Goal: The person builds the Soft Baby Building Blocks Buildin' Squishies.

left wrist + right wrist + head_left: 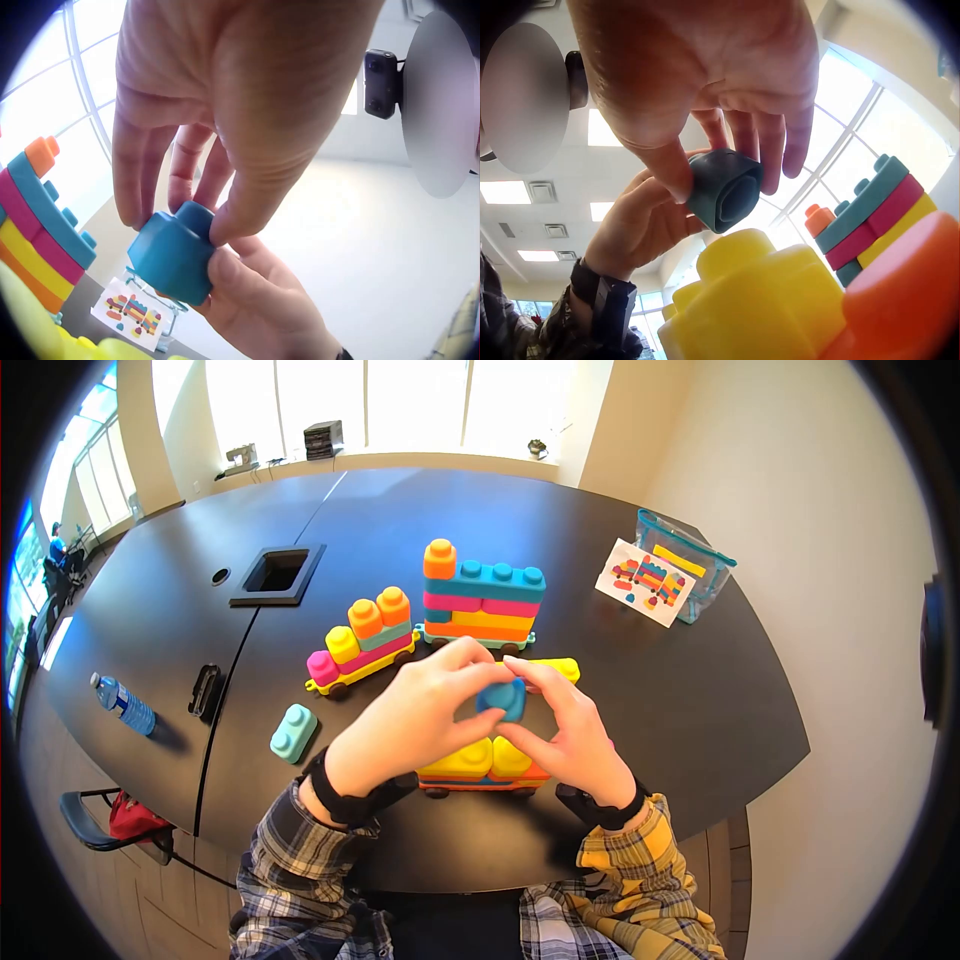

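Note:
A blue one-stud toy block [172, 255] is pinched between both hands, tilted, with its hollow underside showing in the right wrist view. My left hand [430, 695] holds it by thumb and fingers from the left; my right hand [562, 710] grips it from the right. Just below the hands stands a block train car topped with yellow blocks [465, 760], partly hidden by them. Behind the hands, more yellow blocks [556, 668] show. Farther back is a tall car with a teal top block [490, 582], and left of it a yellow-based car [370, 650] with pink, yellow and orange blocks.
A mint two-stud block [294, 733] lies left of the hands. At far left stands a water bottle [124, 704] near a table socket [205, 692]. A square opening [278, 574] sits farther back. At right rear, a picture card [645, 582] leans on a clear bag [712, 575].

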Motion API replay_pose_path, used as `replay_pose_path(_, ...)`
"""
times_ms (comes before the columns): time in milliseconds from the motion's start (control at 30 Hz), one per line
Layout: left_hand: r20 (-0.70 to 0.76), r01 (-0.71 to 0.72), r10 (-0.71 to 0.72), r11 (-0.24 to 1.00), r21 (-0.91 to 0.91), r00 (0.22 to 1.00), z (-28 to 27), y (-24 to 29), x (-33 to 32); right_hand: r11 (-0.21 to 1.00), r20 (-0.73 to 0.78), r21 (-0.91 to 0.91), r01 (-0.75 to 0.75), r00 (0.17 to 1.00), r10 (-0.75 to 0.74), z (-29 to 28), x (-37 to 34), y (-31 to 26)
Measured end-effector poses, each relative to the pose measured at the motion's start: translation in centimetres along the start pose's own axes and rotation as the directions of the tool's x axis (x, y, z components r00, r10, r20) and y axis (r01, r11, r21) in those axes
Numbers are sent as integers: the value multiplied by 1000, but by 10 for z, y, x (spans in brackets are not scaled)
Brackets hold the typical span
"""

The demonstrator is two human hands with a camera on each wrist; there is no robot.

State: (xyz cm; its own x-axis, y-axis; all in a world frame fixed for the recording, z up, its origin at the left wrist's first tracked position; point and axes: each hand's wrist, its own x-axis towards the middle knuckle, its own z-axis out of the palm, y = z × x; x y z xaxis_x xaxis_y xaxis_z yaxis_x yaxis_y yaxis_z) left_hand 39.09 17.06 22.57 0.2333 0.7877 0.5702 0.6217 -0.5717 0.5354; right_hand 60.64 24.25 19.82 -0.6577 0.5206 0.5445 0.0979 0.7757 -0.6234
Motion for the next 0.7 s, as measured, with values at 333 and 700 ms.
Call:
replay_pose_path(333,97,177,-182,983,53,979,-6,2,-56,957,-54,244,-154,984,172,-19,-49,29)
replay_pose_path(700,62,384,-381,922,-52,923,7,-10,-95,874,120,378,-306,952,281,-12,-83,44)
